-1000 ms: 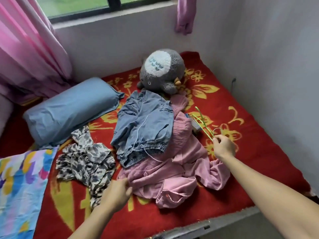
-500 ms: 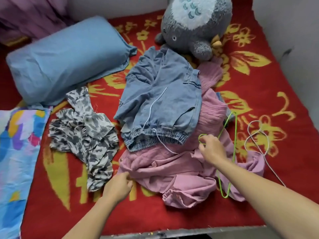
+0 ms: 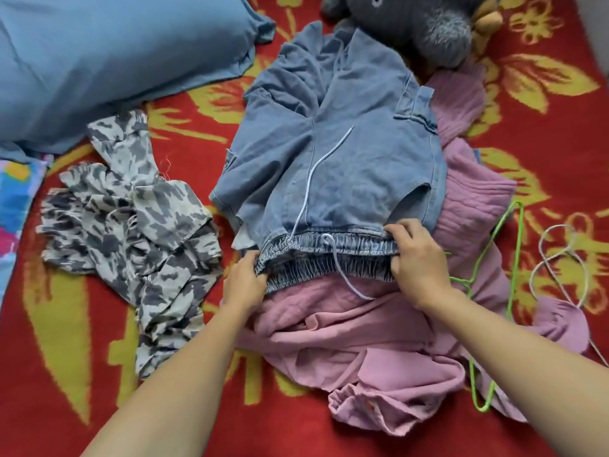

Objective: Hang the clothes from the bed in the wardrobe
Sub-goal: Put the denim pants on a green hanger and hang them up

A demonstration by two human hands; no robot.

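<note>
Pinching the denim shorts (image 3: pixel 329 153) by both waistband ends, left hand (image 3: pixel 245 282) and right hand (image 3: pixel 417 262). Alongside: one pink garment (image 3: pixel 362 331), one patterned garment (image 3: pixel 131 225), one green hanger (image 3: pixel 515 258), one white hanger (image 3: pixel 540 247).

pink garment (image 3: pixel 362 341) under denim shorts (image 3: pixel 346 143), toy (image 3: pixel 421 24) cropped

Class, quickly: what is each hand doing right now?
Left hand: fingers grip the waistband of the denim shorts.
Right hand: fingers grip the same waistband, other end.

Soft, even daylight, faint shadows, no glare; slight overall blur and wide-angle bending at edges.
</note>
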